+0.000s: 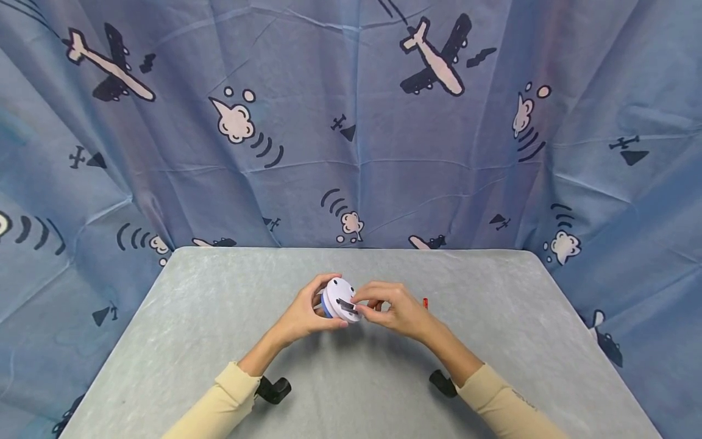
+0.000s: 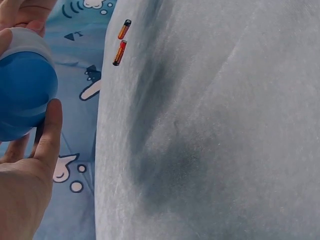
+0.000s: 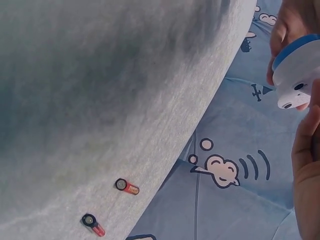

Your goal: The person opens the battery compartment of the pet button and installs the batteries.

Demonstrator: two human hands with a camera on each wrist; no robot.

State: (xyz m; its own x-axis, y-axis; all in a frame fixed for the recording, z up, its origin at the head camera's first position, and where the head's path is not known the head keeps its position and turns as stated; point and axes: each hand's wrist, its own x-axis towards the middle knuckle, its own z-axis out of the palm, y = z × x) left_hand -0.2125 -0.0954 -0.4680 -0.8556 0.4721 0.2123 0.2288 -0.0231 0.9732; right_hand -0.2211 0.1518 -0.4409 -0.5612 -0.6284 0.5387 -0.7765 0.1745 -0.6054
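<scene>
A round white and blue device (image 1: 341,291) is held above the table by the left hand (image 1: 308,311), whose fingers and thumb curl round its edge. Its white face, with dark holes and a dark slot, points toward the right hand (image 1: 396,308). Thumb and index finger of that hand meet at the slot; whether they pinch something small there cannot be made out. The left wrist view shows the device's blue domed side (image 2: 25,92) with the left hand (image 2: 35,165) on it. In the right wrist view the right hand (image 3: 307,155) is partly cut off beside the device (image 3: 297,75).
Two small red and black batteries lie apart on the table, one (image 3: 127,186) near its edge and the other (image 3: 93,225) close by. In the head view a red end (image 1: 425,302) shows behind the right hand. A patterned blue curtain (image 1: 307,122) hangs behind the grey table (image 1: 219,286).
</scene>
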